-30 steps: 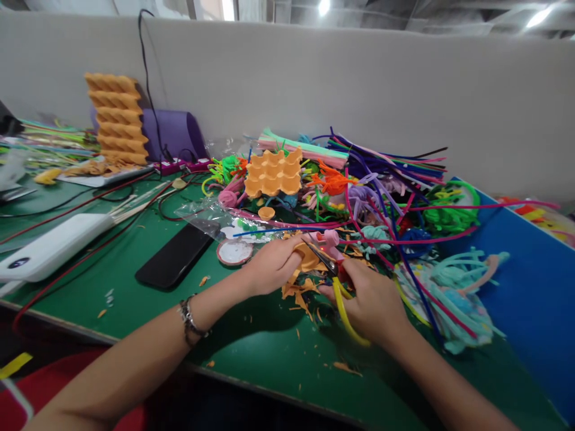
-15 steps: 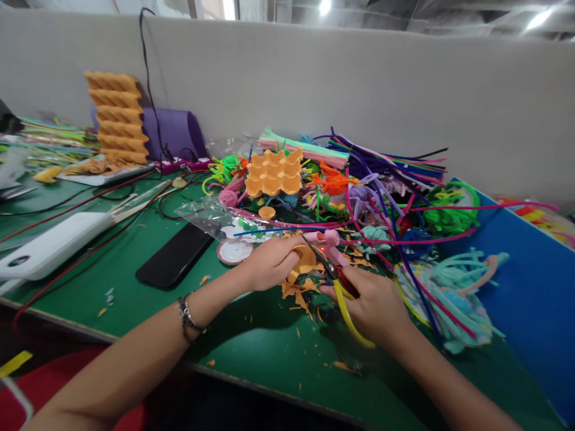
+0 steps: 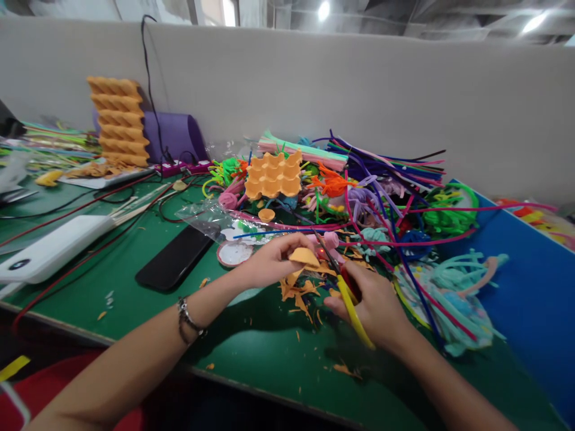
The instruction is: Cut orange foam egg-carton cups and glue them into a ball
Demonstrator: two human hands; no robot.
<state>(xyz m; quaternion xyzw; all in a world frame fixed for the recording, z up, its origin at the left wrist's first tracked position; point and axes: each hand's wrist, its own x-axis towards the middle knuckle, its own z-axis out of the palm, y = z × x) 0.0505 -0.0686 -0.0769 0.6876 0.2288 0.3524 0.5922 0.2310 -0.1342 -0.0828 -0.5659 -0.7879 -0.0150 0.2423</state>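
Note:
My left hand [image 3: 269, 263] pinches a small orange foam cup piece [image 3: 304, 257] just above the green table [image 3: 251, 347]. My right hand [image 3: 375, 302] grips yellow-handled scissors [image 3: 345, 287], whose blades point up toward the orange piece. Orange foam scraps [image 3: 300, 290] lie under both hands. A pink piece [image 3: 331, 239] sits just behind the scissor tips. A bracelet circles my left wrist.
A heap of coloured pipe cleaners [image 3: 386, 191] fills the back right. An orange foam egg tray [image 3: 274, 173] leans there; a stack of them [image 3: 117, 123] stands at left. A black phone [image 3: 175, 257], white power bank [image 3: 54, 245], round lid [image 3: 233, 252] and blue board [image 3: 530, 287] surround.
My left hand has turned the orange piece so its flat side faces up. The scissors have shifted slightly right and their handles have tilted lower.

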